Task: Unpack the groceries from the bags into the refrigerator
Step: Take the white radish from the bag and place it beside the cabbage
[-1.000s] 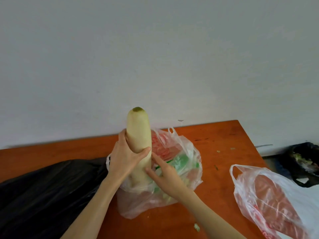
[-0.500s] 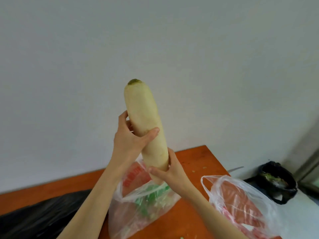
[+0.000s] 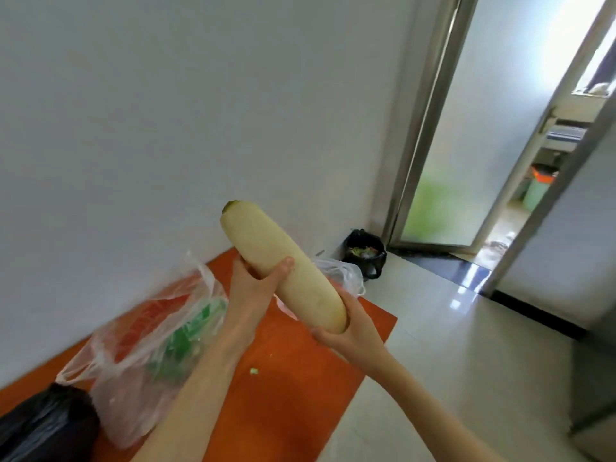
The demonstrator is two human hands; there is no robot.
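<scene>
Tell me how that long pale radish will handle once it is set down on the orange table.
The long pale radish looks stiff: it spans left hand to right hand without sagging. Probably heavy for its size, since both hands hold it. Its round, smooth body would likely roll on the orange table if laid sideways.

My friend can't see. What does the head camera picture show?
Two hands hold a long white radish in the air, tilted: the left hand grips its middle, the right hand cups its lower end. Below, a clear plastic bag lies on an orange table.
</scene>
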